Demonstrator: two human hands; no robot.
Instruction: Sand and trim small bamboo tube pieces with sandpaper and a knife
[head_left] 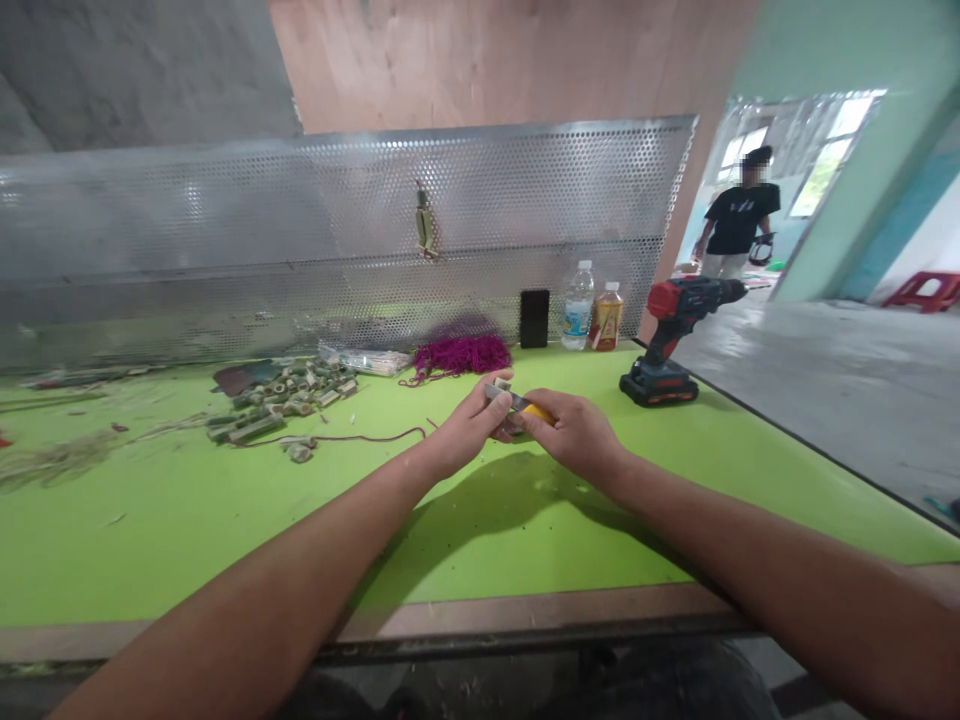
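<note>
Above the green tabletop [300,530], my left hand [466,428] is closed around a short, pale piece of bamboo [503,383], mostly hidden by the fingers. My right hand [579,432] grips a utility knife with a yellow handle [537,412]. Its blade points left and lies against or just in front of the piece, by my left thumb; exact contact cannot be made out. To the left lies a pile of short cut bamboo tubes [300,388], with a dark red cord [367,437] trailing from it.
A cordless drill [664,340] stands upright at the right. Along the perforated metal panel [345,220] are purple string [465,353], a black box-like object [534,318], a water bottle [577,308] and a drink bottle [607,318]. A person [739,215] stands beyond the doorway.
</note>
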